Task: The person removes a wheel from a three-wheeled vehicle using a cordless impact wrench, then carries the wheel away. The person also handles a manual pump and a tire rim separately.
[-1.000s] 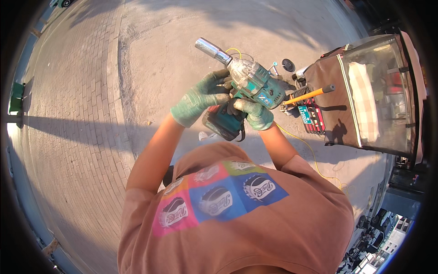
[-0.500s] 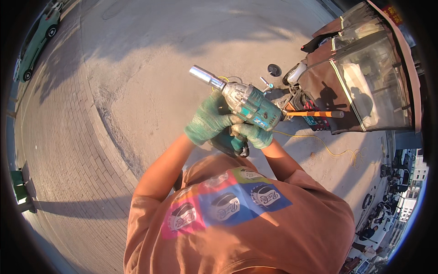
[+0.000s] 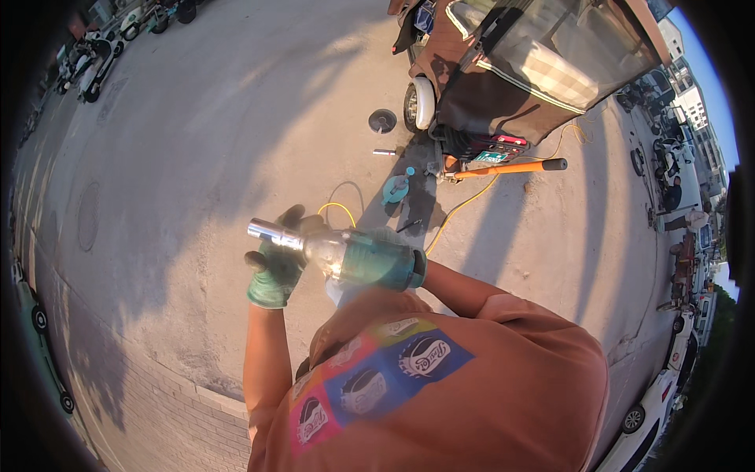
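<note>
A teal and silver impact wrench (image 3: 373,258), blurred by motion, lies level in front of my chest. Its long chrome socket (image 3: 275,234) points left. My left hand (image 3: 277,271), in a green work glove with dark fingertips, is behind and below the socket with thumb and fingers spread apart. Whether it touches the socket I cannot make out. My right forearm (image 3: 464,287) reaches to the rear of the wrench. The right hand there holds the tool, its fingers mostly hidden by the tool's body.
A brown covered three-wheeler (image 3: 503,86) stands ahead to the right. Beside it are an orange bar with a black grip (image 3: 511,168), a teal tool (image 3: 395,189), a silver cylinder (image 3: 384,152) and a black round base (image 3: 382,120). A yellow hose (image 3: 460,208) crosses the concrete.
The view has turned. My left hand has shifted from gripping the wrench to spread fingers near its socket. The wrench has swung to nearly level and sits lower and further left.
</note>
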`<state>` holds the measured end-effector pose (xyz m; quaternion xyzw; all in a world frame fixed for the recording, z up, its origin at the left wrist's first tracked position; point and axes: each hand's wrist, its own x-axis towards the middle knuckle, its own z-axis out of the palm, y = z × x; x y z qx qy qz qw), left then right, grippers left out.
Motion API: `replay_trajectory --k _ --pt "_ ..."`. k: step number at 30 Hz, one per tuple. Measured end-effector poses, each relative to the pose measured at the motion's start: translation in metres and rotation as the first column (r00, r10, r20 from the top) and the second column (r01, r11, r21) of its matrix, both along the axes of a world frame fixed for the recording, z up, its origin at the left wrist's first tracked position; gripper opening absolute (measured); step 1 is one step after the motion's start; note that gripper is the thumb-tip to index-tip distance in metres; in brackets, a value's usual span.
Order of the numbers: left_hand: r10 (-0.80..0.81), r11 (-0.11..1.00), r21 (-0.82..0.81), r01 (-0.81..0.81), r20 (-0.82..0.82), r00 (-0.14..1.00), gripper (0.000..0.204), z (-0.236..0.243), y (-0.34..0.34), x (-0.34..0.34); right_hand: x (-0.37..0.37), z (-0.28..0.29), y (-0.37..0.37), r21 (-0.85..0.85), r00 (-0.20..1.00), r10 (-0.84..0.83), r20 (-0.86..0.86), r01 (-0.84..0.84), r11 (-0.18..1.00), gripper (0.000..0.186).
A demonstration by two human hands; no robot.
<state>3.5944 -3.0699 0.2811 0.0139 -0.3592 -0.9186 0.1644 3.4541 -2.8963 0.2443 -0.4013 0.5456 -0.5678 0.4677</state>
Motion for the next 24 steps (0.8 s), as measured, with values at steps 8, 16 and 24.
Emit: replay_trajectory --k 8,16,24 --pt "0.182 0.981 -0.001 -0.192 0.319 0.93 0.049 0.035 -0.162 -0.107 -0.061 0.04 -0.105 0.33 0.788 -0.236 0.569 0.044 0.943 0.023" --pt "-0.047 0.993 -0.08 0.081 0.362 0.931 0.038 0.017 -0.272 -0.26 -0.132 0.003 -0.198 0.122 0.848 -0.376 0.375 0.357 0.926 0.019" --pt "-0.535 0.839 0.061 0.54 0.266 0.802 0.031 0.029 -0.339 -0.417 -0.204 -0.088 -0.292 -0.083 0.679 -0.704 -0.208 0.704 0.705 0.024"
